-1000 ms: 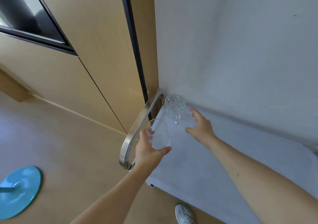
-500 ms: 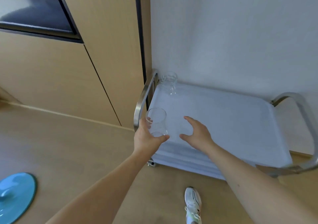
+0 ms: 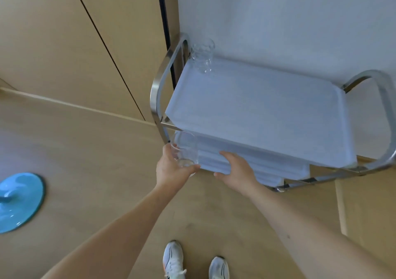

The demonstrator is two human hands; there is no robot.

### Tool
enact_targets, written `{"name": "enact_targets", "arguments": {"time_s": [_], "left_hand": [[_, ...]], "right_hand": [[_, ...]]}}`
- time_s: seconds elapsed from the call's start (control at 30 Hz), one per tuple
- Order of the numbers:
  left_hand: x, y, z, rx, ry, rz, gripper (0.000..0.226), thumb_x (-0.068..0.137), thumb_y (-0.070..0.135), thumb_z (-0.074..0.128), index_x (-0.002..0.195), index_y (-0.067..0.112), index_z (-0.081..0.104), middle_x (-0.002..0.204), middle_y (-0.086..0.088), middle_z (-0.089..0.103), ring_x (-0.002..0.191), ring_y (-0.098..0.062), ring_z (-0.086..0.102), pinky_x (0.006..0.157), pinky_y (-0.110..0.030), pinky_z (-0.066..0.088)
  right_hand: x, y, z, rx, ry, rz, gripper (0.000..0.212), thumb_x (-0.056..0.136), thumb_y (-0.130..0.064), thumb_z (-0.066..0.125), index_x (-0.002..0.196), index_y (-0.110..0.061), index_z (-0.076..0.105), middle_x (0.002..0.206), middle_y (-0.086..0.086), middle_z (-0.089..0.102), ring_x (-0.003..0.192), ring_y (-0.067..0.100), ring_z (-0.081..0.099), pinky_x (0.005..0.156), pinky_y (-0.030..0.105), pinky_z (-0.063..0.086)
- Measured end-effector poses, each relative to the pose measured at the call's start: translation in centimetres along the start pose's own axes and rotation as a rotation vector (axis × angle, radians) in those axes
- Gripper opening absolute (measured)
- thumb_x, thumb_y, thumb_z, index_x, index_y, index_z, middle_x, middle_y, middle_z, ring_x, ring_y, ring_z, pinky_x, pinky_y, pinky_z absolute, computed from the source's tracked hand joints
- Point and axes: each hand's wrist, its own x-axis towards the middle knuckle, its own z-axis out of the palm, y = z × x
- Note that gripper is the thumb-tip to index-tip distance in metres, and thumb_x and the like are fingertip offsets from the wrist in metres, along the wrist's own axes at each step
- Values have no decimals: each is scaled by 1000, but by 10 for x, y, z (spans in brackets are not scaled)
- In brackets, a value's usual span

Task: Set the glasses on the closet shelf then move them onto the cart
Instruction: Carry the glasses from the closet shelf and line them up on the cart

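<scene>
At the cart's [image 3: 267,111] front left corner, the left hand [image 3: 171,171] is gripping a clear, empty glass [image 3: 185,150] upright, while the right hand [image 3: 237,171] is hovering beside it with relaxed fingers. A second glass [image 3: 202,56] is standing at the top shelf's back left corner, its outline hard to make out against the wall.

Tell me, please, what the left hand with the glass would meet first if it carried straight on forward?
Probably the near left corner of the cart. The left hand grips a glass low by the lower trays, so it looks headed under the top tray, but depth is unclear.
</scene>
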Motion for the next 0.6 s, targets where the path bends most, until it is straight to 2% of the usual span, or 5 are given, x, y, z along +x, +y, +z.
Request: {"name": "enact_targets", "arguments": {"time_s": [0.13, 0.2, 0.37, 0.5, 0.6], "left_hand": [[-1, -21, 29, 12, 15, -31, 67, 63, 31, 94, 111, 24, 46, 104, 20, 54, 100, -13, 60, 88, -35, 51], [2, -30, 43, 16, 4, -42, 66, 64, 31, 94, 109, 25, 46, 102, 20, 53, 101, -13, 59, 89, -36, 51], [32, -55, 78, 8, -38, -62, 65, 66, 31, 93, 110, 26, 45, 105, 21, 52, 103, -10, 57, 79, -26, 45], [66, -84, 107, 27, -44, -18, 72, 64, 35, 93, 117, 30, 44, 114, 13, 56, 108, -14, 60, 90, -36, 52], [89, -102, 125, 37, -55, 36, 75, 63, 35, 93, 120, 31, 44, 116, 12, 56, 111, -16, 59, 93, -40, 52]], "right_hand": [[14, 32, 12, -46, -28, -21, 77, 87, -40, 74, 154, -29, 38, 158, -5, 38, 145, 21, 34, 116, 35, 33], [24, 44, 18, -65, -34, -24, 77, 87, -41, 73, 154, -29, 38, 159, -4, 37, 145, 22, 32, 117, 35, 31], [57, 79, 41, -122, -46, -9, 78, 89, -45, 70, 156, -30, 33, 164, -3, 27, 150, 24, 23, 120, 39, 27], [92, 105, 62, -176, -36, -4, 78, 90, -47, 68, 157, -29, 31, 165, -2, 24, 152, 24, 19, 121, 37, 24], [115, 123, 78, -185, 28, -17, 78, 88, -49, 69, 155, -27, 35, 163, 1, 30, 149, 27, 24, 120, 38, 26]]}}
